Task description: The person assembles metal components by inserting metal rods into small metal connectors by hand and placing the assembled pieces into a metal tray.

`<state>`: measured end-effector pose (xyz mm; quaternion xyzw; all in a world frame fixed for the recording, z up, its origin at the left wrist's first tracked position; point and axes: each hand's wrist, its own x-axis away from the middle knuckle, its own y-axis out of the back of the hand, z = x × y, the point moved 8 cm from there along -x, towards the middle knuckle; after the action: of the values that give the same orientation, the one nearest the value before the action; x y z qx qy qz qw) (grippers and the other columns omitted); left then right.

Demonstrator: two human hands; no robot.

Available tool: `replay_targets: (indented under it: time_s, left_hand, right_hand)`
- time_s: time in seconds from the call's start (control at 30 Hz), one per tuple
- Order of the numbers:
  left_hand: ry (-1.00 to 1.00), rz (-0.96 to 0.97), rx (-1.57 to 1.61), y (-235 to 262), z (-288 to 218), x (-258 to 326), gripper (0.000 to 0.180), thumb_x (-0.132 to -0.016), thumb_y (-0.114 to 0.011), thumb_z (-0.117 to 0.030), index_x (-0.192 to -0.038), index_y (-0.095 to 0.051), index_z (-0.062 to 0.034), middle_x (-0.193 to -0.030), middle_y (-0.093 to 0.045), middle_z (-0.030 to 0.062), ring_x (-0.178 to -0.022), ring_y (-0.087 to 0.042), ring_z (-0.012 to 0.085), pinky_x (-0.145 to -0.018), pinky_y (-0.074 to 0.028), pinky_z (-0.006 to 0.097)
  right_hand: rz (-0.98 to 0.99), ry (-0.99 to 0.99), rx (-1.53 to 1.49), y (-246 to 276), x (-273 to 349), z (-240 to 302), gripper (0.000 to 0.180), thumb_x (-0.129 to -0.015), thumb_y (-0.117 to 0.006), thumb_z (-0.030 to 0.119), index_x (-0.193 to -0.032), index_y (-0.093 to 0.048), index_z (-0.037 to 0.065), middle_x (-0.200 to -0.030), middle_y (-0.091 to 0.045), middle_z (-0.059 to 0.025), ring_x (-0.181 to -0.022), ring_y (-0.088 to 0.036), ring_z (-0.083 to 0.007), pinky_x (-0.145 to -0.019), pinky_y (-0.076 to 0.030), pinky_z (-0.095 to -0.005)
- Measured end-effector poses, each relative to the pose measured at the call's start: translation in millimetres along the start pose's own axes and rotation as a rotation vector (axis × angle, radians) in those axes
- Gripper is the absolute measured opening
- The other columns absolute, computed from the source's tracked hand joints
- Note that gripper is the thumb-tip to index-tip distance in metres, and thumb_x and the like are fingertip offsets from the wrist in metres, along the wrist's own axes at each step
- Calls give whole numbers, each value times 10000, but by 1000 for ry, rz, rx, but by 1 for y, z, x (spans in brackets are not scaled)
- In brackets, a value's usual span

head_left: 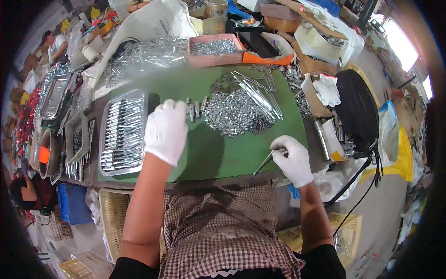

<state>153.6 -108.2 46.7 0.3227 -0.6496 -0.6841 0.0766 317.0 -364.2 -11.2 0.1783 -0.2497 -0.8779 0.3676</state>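
Observation:
My left hand [165, 130], in a white glove, hovers palm down over the green mat [223, 153], fingers reaching toward a short row of small metal pieces [196, 109] beside the steel tray. My gloved right hand [291, 160] grips a thin metal rod [263, 162] that slants down to the left over the mat's front edge. A heap of small silvery parts [234, 114] lies in the mat's middle, with a bundle of long thin rods [259, 95] across its right side.
A steel tray [121, 132] filled with rods in rows sits left of the mat. A pink box of metal parts [214, 49] and piles of loose parts stand at the back. A black bag [357, 109], cardboard boxes and a white glove lie to the right.

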Motion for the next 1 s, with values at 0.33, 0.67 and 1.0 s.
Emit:
replay_targets:
  time_s: [0.33,0.67,1.0]
  left_hand:
    - [-387,85,567,-33,-94,58,126,-802,-718,-104,-926,-696,-112,-946,-667,86,-920,-637,321,-817,-513,449]
    - [-266,33,551,-37,-84,71,171,-798,-770,-136,-957,-709,-135,-936,-657,43,-866,-626,303,-778,-490,434]
    - [-287,-28,437,-34,-95,85,282,-794,-772,-125,-1072,-739,-156,-911,-618,19,-835,-615,252,-730,-479,414]
  right_hand:
    - [160,156,300,0,0,6,164,-836,-726,147,-975,-694,66,-967,-648,-123,-909,-634,-336,-823,-511,-436]
    - [135,307,453,-22,-2,31,80,-850,-708,125,-920,-681,95,-970,-657,-96,-978,-624,-329,-890,-468,-439]
    - [87,448,451,-26,4,46,96,-847,-701,106,-943,-704,117,-912,-678,-63,-919,-642,-297,-867,-473,-428]
